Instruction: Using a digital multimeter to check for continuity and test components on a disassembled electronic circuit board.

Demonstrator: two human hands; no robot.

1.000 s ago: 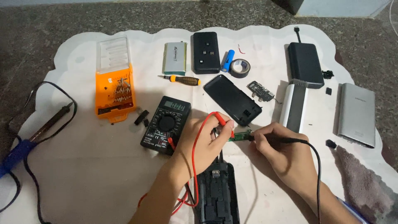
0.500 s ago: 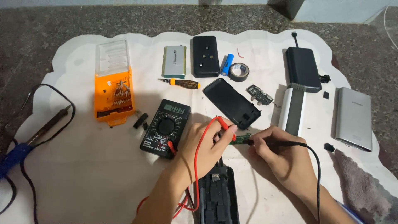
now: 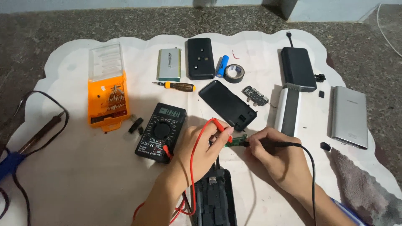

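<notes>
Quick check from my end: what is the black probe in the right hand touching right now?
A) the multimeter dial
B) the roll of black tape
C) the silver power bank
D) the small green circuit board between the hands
D: the right hand holds the black probe with its tip on the small green circuit board, while the left hand brings the red probe to the same board.

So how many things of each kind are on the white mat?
Power bank cases: 5
Circuit boards: 2
Multimeter: 1
Probes: 2
Screwdriver: 1
Bit set: 1
Tape roll: 1
Flat battery pack: 1
Blue cell: 1
Total: 15
</notes>
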